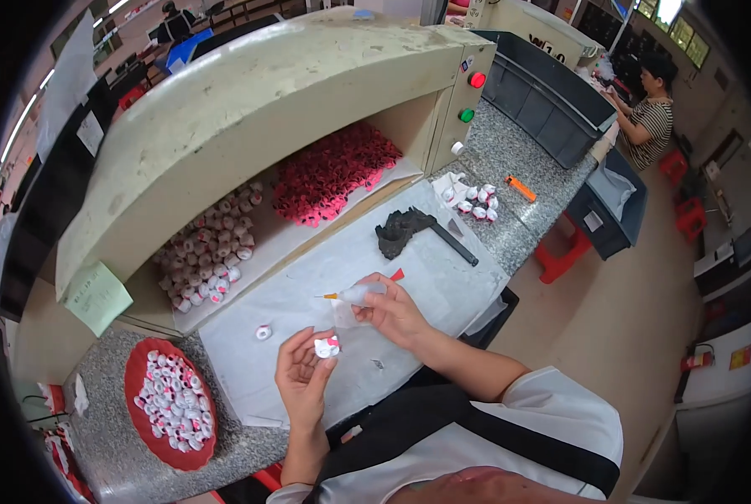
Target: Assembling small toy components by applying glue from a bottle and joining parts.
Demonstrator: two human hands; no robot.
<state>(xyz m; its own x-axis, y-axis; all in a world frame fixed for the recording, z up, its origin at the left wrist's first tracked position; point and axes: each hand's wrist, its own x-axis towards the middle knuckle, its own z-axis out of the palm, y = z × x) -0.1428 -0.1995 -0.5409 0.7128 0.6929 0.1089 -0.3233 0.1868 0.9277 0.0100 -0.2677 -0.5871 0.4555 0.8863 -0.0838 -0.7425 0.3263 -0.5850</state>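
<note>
My left hand (301,378) pinches a small white cat-shaped head with a pink bow (327,347) between thumb and fingers. Just above and to its right, my right hand (399,317) grips a translucent squeeze bottle (358,293) with an orange-based needle nozzle pointing left. The needle is apart from the head. A pale scrap of tissue (344,315) hangs below the bottle, by my right fingers. One small white piece (263,332) lies alone on the white paper sheet (249,370), left of my hands.
Ahead, a beige machine (283,92) with an open bay holds many pink pieces (333,172) and white heads (203,252). A red basket (132,395) of white pieces stands left. A black cloth (402,231), an orange cutter (520,188) and a dark bin (535,101) lie right. A person works farther off.
</note>
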